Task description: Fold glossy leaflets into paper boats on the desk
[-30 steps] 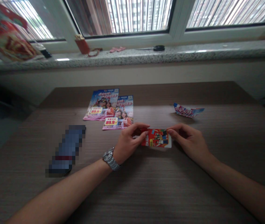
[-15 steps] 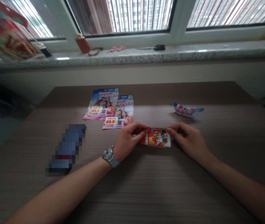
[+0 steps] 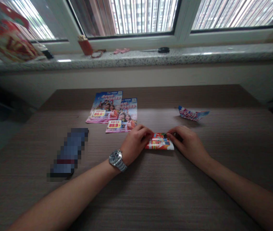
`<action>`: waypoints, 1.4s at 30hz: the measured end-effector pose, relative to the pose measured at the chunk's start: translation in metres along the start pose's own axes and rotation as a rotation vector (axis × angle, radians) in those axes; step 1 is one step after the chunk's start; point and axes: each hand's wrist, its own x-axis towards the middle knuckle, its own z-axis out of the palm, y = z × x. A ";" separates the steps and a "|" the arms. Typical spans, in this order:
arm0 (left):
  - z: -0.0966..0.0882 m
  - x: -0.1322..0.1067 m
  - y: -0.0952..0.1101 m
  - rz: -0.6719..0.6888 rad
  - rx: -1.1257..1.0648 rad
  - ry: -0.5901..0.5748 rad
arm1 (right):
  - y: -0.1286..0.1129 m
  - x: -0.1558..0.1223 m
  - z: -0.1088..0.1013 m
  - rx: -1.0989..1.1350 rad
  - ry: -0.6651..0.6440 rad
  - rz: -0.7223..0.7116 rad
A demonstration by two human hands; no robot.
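A small red printed paper (image 3: 160, 143), folded to a rectangle, lies low over the table between my two hands. My left hand (image 3: 137, 142), with a metal watch on the wrist, pinches its upper left corner. Thumb and fingers of my right hand (image 3: 186, 141) close on its upper right corner. Glare covers part of the print. Behind my right hand stands a folded paper boat (image 3: 193, 114) in blue and pink. Flat leaflets (image 3: 107, 107) with the same colours overlap each other beyond my left hand.
A pixelated dark phone-like object (image 3: 69, 152) lies to the left on the wooden table (image 3: 151, 195). On the granite windowsill (image 3: 186, 57) are a red container (image 3: 85, 45), a pink item (image 3: 121, 50), a black-handled item (image 3: 163, 49) and a large red bag (image 3: 5, 40).
Both hands have shifted slightly, the right one inward to the left. The paper's upper edge now bends and its face catches more light. My left wrist has turned, showing the watch dial.
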 end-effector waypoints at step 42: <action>0.000 0.001 -0.002 0.049 0.107 -0.018 | 0.002 0.004 0.005 0.005 -0.021 0.030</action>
